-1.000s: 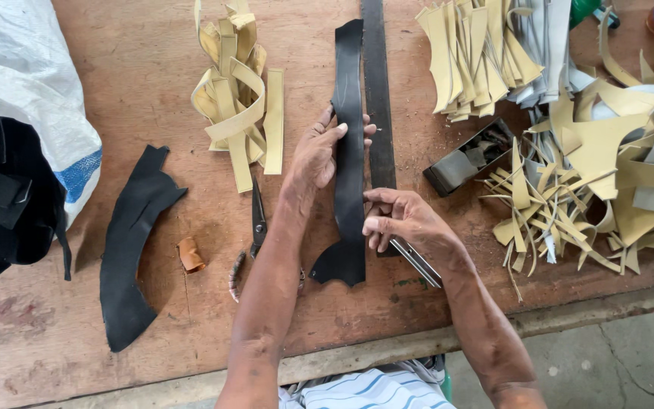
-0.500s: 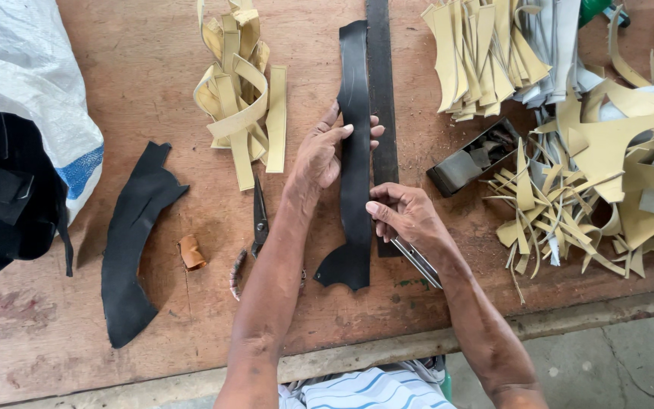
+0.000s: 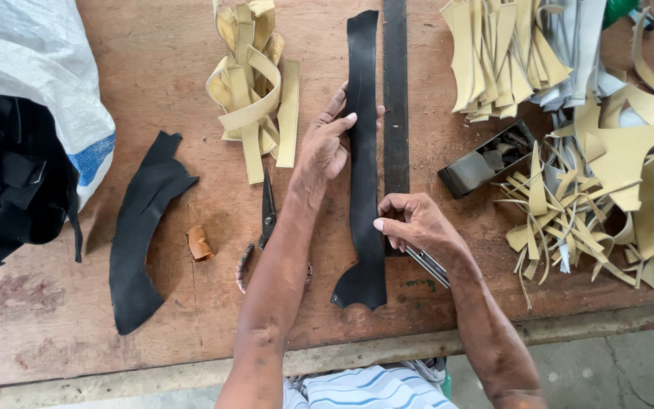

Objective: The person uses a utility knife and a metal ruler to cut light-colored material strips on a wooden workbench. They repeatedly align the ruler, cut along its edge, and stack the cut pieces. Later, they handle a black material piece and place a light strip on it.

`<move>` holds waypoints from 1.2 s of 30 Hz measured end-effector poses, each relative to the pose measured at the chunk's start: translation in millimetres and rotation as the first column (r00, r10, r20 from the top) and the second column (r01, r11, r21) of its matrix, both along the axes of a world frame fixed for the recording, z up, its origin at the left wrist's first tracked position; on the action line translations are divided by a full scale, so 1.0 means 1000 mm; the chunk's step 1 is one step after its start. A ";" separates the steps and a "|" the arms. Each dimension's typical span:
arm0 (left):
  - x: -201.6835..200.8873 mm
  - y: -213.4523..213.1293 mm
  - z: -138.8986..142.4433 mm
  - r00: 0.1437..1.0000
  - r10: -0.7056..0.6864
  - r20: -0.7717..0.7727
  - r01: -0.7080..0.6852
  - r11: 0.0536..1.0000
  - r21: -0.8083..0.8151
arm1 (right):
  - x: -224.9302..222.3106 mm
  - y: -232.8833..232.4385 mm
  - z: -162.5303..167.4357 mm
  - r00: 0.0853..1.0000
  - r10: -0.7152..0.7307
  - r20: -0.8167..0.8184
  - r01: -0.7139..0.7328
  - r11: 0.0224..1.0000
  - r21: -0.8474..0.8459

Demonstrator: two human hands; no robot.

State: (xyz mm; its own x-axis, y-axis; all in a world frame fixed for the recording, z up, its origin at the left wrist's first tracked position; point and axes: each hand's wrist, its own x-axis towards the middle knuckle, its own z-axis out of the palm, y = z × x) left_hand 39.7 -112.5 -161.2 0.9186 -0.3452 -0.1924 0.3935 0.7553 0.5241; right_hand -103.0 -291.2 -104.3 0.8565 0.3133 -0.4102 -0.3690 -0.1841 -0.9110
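Wide reddish-brown wooden surface (image 3: 153,68), scuffed and stained, with a pale edge along the near side. At far left, a white plastic sack (image 3: 32,53) with a blue patch, dark black material (image 3: 5,189) spilling from it. At right, a big heap of tan and grey offcuts (image 3: 615,151), thin slivers fanned out at its near edge. Above centre, a loose bundle of tan strips (image 3: 255,91). Left of centre, a curved black piece (image 3: 141,227) lying flat, well apart from the hands. Down the middle, a long black strip (image 3: 363,174), narrow at the far end and flaring at the near end, lying flat on the surface; just beside it on the right, a dark straight ruler (image 3: 396,91), edge touching the strip. Between ruler and offcuts, a small dark metal box (image 3: 486,160), tilted. Left of the strip, scissors (image 3: 266,220) lying under the left forearm. Left hand (image 3: 325,144) spread flat, fingers pressing the strip's left edge, gripping nothing. Right hand (image 3: 414,221) curled closed round a thin metal tool (image 3: 427,265), tip at the strip's right edge where it meets the ruler. Near the curved piece, a small tan scrap (image 3: 200,242).
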 end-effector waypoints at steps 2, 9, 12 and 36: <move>0.000 0.000 0.002 1.000 -0.002 0.005 0.002 1.000 -0.030 | 0.000 0.000 0.001 1.000 -0.001 -0.012 0.001 1.000 0.003; 0.001 0.001 0.000 1.000 -0.007 -0.011 0.006 0.998 -0.058 | 0.000 0.000 0.001 1.000 -0.006 -0.017 0.006 1.000 0.010; 0.002 0.000 -0.001 1.000 -0.009 -0.005 0.009 0.999 -0.046 | -0.001 -0.001 0.000 1.000 -0.004 -0.007 0.004 1.000 0.019; 0.002 0.004 0.001 0.999 -0.027 -0.031 0.024 0.995 -0.095 | -0.003 -0.006 0.004 0.998 0.018 -0.055 -0.017 0.999 0.028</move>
